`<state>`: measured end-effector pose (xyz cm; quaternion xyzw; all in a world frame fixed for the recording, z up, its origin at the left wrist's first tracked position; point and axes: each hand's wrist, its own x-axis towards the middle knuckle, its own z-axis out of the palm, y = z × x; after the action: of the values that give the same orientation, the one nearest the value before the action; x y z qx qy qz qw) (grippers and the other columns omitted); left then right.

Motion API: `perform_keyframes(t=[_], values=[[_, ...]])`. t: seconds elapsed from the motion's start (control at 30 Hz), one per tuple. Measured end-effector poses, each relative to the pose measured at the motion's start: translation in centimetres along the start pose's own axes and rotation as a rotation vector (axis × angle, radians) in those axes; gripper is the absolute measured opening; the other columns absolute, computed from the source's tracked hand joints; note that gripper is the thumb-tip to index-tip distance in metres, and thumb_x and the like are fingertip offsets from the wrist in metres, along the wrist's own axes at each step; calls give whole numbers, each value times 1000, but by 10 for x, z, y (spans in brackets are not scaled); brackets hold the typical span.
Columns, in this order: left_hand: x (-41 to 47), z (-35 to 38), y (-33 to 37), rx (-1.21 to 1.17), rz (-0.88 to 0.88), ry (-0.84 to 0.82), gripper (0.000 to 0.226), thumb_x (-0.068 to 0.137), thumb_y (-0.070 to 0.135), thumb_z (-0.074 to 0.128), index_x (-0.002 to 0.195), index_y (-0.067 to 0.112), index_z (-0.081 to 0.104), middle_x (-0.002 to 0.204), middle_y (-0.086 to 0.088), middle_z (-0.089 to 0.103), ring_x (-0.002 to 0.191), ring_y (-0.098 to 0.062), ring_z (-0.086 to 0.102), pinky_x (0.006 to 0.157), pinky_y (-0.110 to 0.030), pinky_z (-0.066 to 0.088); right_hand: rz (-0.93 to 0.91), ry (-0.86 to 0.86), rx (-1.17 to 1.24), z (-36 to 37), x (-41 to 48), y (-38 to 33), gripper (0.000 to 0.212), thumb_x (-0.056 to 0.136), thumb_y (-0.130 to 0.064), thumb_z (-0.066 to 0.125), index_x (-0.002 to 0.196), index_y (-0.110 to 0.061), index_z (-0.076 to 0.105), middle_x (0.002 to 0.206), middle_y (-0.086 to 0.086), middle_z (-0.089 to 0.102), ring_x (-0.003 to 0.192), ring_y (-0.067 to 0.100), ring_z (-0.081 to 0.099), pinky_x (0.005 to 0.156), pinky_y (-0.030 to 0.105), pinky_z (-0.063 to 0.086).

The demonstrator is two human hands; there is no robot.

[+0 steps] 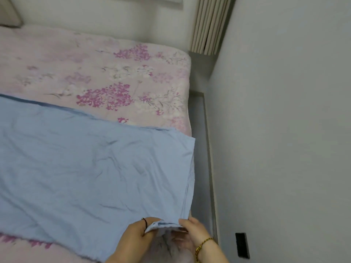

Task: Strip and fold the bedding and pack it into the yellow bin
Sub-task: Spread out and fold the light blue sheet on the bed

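A light blue sheet [79, 168], folded over into a long band, lies across the bed on top of a pink floral mattress cover [106, 73]. At the band's near right corner both hands meet. My left hand [135, 236] pinches the stacked blue layers from the left, with a dark ring on one finger. My right hand [191, 232], with a gold bracelet on the wrist, grips the same corner from the right. The yellow bin is not in view.
The bed's right edge runs close to a grey wall [284, 130], leaving a narrow gap [201, 168]. A black wall socket [242, 245] sits low on that wall. Beige curtains [209, 25] hang at the far corner. A pillow edge [9, 14] shows top left.
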<state>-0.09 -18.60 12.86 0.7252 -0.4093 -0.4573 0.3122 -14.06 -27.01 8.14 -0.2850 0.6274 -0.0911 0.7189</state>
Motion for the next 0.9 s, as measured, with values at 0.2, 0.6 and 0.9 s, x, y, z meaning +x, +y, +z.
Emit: perform_keyframes(t=[0.2,0.6,0.9], values=[[11,-28,6,-206,-2,484,46,87,-4,53,66,37,59,51,41,55,61,29,50,62,3,38,-18,-117,-63,3,20,-50,17,96,-25,46,109,-14,46,111,14,55,84,22,58,66,33,50],[-1,-59,2,-355,-118,513,35,91,4,53,65,28,56,68,14,57,68,-1,49,54,0,39,-53,-11,47,34,6,-69,53,98,-42,33,141,-11,32,138,17,44,112,29,50,81,42,45],[31,-56,-3,-369,-292,689,29,92,13,52,65,24,53,70,8,54,71,-14,49,60,-27,35,-234,135,-159,-4,88,-127,47,99,-22,40,143,-12,30,143,5,36,131,29,39,103,45,40]])
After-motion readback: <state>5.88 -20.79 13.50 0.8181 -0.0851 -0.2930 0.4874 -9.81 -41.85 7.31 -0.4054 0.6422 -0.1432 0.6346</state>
